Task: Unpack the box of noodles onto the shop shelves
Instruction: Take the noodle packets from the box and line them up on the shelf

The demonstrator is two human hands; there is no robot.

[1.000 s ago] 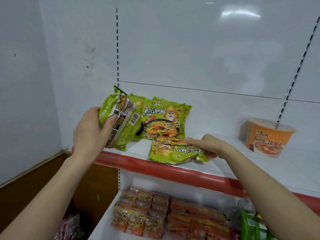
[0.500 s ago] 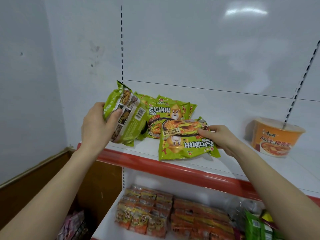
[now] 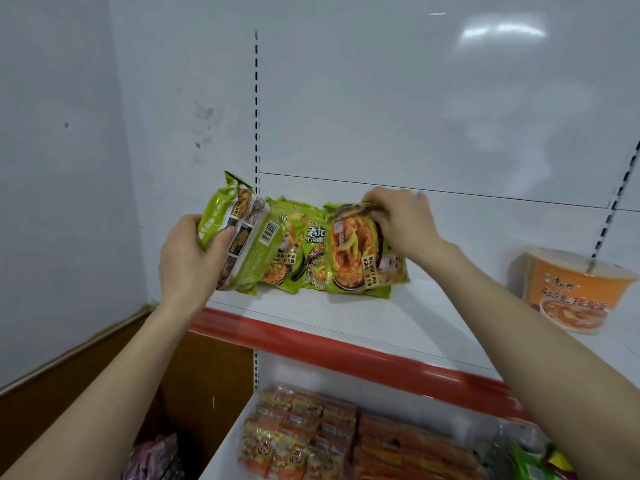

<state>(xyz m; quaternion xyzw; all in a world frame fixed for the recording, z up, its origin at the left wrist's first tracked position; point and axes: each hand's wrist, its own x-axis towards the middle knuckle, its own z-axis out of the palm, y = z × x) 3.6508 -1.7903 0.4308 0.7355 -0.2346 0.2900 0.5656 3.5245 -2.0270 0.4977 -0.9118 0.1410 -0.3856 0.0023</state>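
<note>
Green noodle packets stand in a row at the left end of the white shelf [image 3: 398, 323] with its red front lip. My left hand [image 3: 188, 261] grips the leftmost green packet [image 3: 242, 244], back side with barcode facing me, tilted upright. My right hand [image 3: 398, 223] holds the top edge of another green packet [image 3: 360, 251], which stands on its end against the upright packets [image 3: 298, 251] behind it. The noodle box is out of view.
An orange noodle bowl [image 3: 571, 289] sits at the right of the same shelf. The shelf below carries rows of orange-red packets [image 3: 329, 438] and some green ones [image 3: 533, 469]. A white wall is on the left, with a brown wooden panel [image 3: 104, 393] lower down.
My right hand lifted the packet that lay flat on the shelf and stood it upright against the row. My left hand kept hold of its packet.
</note>
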